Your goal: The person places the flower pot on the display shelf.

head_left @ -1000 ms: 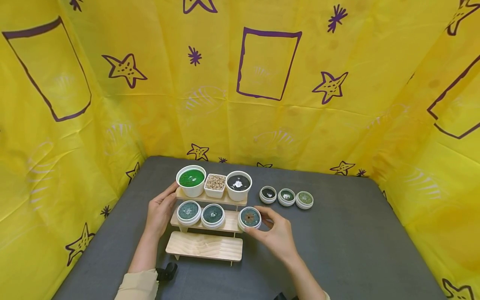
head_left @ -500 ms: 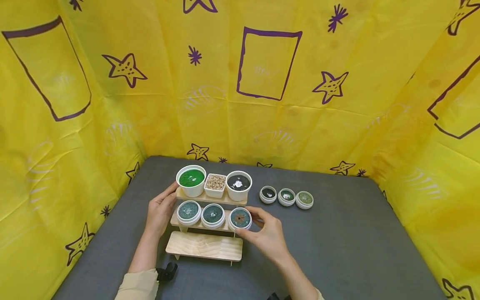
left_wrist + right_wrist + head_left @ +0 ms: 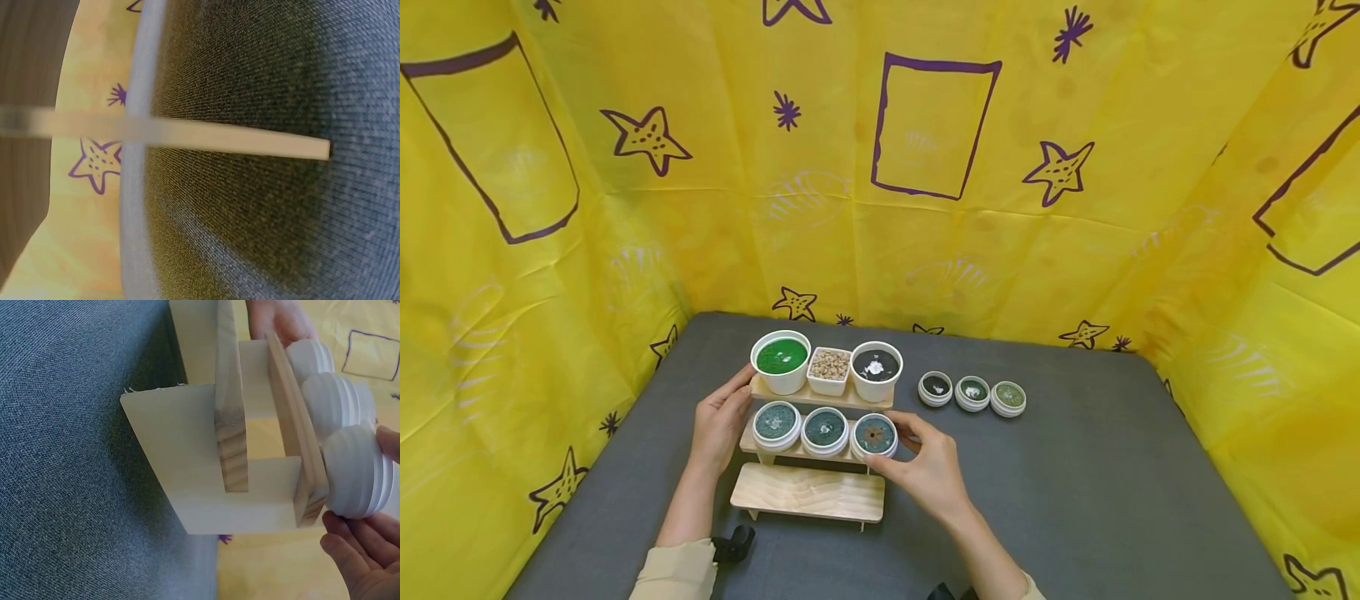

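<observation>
A three-tier wooden stand (image 3: 808, 493) occupies the left half of the grey table. My right hand (image 3: 928, 467) holds a small white round cup (image 3: 875, 435) with teal filling and a brown mark, thumb on one side and fingers on the other. This cup sits at the right end of the middle tier, beside two similar teal cups, the left cup (image 3: 777, 423) and the middle cup (image 3: 825, 429). In the right wrist view the held cup (image 3: 354, 469) meets the shelf's edge. My left hand (image 3: 718, 425) grips the stand's left end by the top shelf.
On the top tier stand a green-filled tub (image 3: 781, 357), a square dish of tan bits (image 3: 830, 367) and a dark-filled tub (image 3: 876, 367). Three small cups (image 3: 972, 392) are lined up on the table to the right. A yellow patterned cloth (image 3: 925, 250) encloses the table.
My right hand has slid the teal cup with the brown mark leftward along the middle tier, up close to the middle cup. The left hand has stayed at the stand.
</observation>
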The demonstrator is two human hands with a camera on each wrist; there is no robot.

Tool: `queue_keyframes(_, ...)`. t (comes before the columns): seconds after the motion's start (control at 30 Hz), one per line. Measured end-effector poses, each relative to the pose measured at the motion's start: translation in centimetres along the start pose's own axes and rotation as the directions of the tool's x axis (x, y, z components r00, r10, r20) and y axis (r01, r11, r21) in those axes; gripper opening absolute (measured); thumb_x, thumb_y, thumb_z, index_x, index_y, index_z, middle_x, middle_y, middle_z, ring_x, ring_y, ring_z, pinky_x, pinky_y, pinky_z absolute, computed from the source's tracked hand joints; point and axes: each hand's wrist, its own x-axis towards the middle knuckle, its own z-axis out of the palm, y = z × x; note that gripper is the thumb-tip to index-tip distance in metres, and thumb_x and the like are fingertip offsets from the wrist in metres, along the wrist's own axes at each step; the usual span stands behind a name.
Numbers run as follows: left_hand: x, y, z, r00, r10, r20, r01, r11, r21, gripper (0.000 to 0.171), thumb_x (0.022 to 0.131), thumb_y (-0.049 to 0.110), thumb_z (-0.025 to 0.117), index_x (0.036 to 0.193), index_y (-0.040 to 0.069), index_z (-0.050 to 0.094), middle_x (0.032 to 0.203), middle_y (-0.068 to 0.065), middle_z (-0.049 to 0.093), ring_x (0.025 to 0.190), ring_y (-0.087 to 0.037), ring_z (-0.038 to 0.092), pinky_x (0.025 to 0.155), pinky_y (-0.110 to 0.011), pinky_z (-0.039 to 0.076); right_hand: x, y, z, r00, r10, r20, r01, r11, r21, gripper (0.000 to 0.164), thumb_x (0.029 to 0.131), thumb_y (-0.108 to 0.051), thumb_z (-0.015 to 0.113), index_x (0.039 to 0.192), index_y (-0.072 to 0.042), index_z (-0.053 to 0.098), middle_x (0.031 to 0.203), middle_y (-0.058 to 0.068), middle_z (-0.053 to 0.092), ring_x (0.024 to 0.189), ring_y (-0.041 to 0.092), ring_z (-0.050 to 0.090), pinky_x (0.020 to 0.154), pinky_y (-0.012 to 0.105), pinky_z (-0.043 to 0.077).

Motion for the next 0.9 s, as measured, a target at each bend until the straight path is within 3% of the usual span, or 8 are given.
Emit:
queue_keyframes(0.33,0.08,-0.19,-0.07,1.0,0.019,0.011,-0.019,1.0,-0.02,0.038,0.1,-0.002,0.048,0.124,0.021,0.066,0.116,0.016,0.071,0.116,0.005,0.062,0.098,-0.011,0.049,0.14,0.22,0.18,1.0,0.014,-0.001,-0.014,1.0,-0.014,0.053,0.066,-0.021,0.091,0.115,-0.02,0.071,0.113,-0.002,0.074,0.103,0.013,0.071,0.097,0.031,0.057)
queue_keyframes(0.57,0.09,-0.18,-0.07,1.0,0.011,0.002,-0.011,1.0,-0.02,0.037,0.1,-0.003,0.048,0.126,0.016,0.066,0.114,0.018,0.071,0.115,0.006,0.062,0.098,-0.01,0.049,0.15,0.47,0.34,1.0,0.012,-0.01,-0.012,1.0,0.005,0.052,0.066,-0.021,0.092,0.114,-0.021,0.071,0.113,-0.002,0.073,0.104,0.014,0.071,0.097,0.029,0.056)
queue_keyframes(0.9,0.1,-0.15,-0.02,1.0,0.01,0.008,-0.01,1.0,-0.023,0.038,0.099,-0.002,0.048,0.125,0.019,0.066,0.115,0.018,0.071,0.115,0.006,0.062,0.098,-0.01,0.049,0.07,0.51,0.36,0.999,0.03,-0.012,-0.029,0.998,0.059,0.052,0.066,-0.019,0.092,0.114,-0.019,0.07,0.115,-0.002,0.073,0.106,0.014,0.071,0.095,0.02,0.055)
